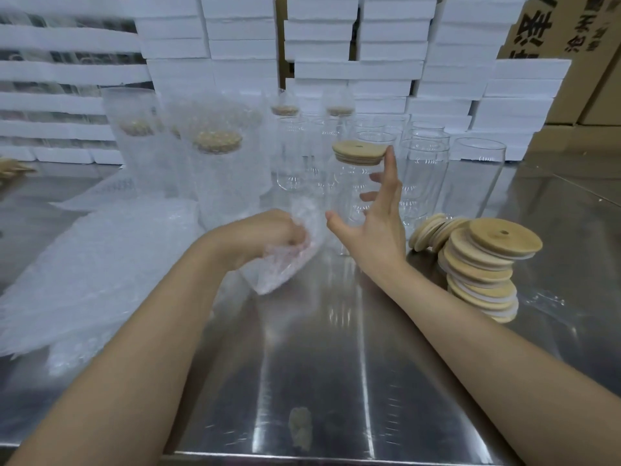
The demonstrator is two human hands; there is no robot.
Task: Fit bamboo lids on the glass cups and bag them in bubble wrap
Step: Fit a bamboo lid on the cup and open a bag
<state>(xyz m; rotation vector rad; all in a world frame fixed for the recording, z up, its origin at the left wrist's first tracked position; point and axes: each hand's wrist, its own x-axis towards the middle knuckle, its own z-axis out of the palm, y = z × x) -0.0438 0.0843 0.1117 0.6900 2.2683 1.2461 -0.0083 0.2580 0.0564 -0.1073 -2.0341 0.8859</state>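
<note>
Grips a clear bubble-wrap bag in the curled left hand, spreads the right hand open beside the clear glass cup, round bamboo lid on, upright on the steel desk.

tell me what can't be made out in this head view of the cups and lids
Head view only.
Left hand fingertips: buried in the bubble wrap bag it grips.
Lidded glass cup lower part: partly behind the right hand and bag.
Cardboard box print: cut by the top edge.
Bamboo pieces at left: cut by the edge, blurred.
</note>
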